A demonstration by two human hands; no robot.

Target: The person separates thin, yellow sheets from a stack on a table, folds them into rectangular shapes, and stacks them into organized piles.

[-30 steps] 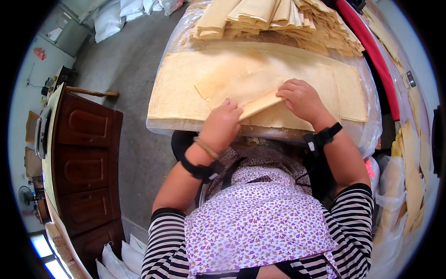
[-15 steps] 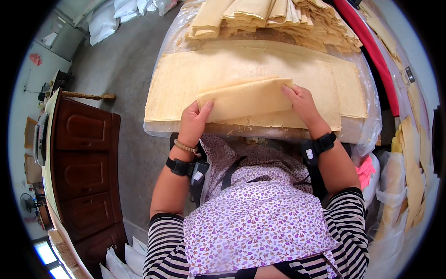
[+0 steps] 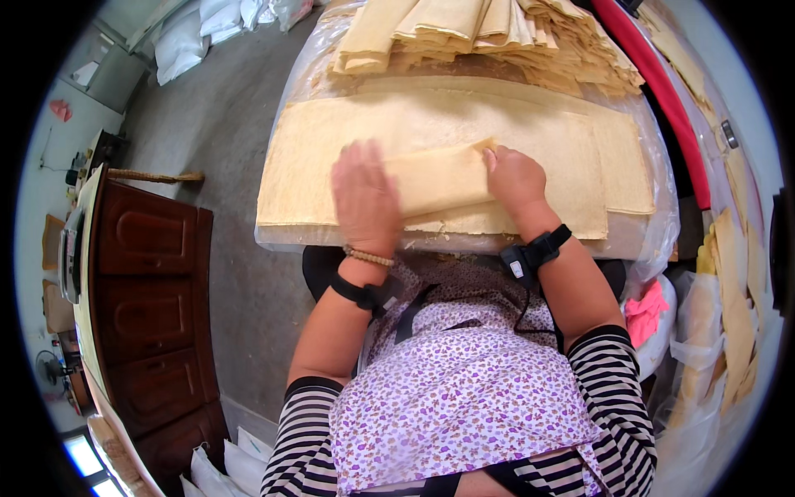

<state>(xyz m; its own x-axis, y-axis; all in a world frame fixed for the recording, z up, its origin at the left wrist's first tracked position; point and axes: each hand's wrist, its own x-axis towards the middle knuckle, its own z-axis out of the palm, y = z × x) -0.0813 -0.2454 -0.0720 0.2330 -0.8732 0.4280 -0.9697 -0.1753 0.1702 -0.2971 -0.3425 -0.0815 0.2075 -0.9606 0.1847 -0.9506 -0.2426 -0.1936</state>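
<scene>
Since the earlier frame, both hands have slid inward. Left hand [image 3: 365, 197] lies flat, blurred, on the folded beige sheet [image 3: 435, 180]; right hand [image 3: 513, 176] pinches its far corner. Judged step: pressing the fold; next needs an even crease. Beyond the sheet, plastic liner [image 3: 654, 240] holds folded stacks [image 3: 489, 33].

Workshop: stacked sheets [image 3: 497, 33], sacks [image 3: 186, 41]
</scene>
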